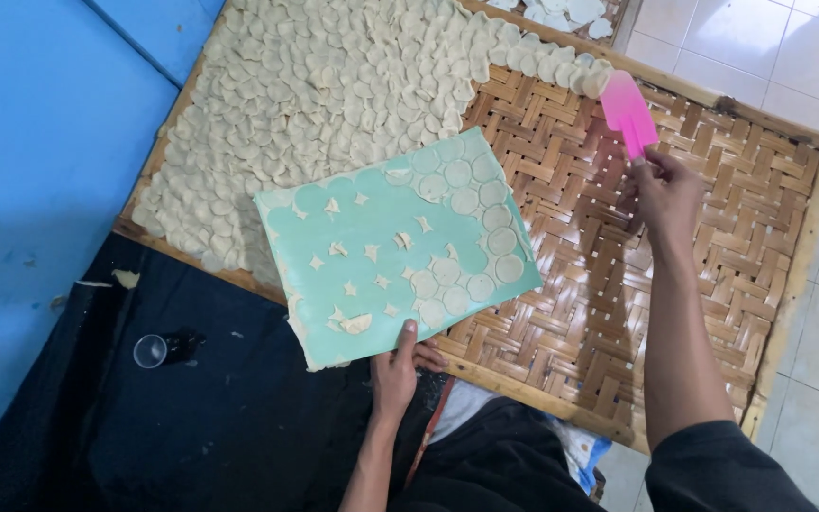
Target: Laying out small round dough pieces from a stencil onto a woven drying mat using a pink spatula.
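The head view shows the left hand gripping the near edge of a green board with dough rounds on it, over the woven tray. The right hand clasps a pink spatula near the tray's far edge, beside the spread dough circles.

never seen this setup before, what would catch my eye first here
First, the mass of pale dough discs overlapping across the upper left of the woven bamboo tray. Next, the teal board at the tray's near edge, gripped by the left hand, with round cutouts along its right side and small scraps in the middle. Then the bright pink spatula in the right hand at the pile's right end.
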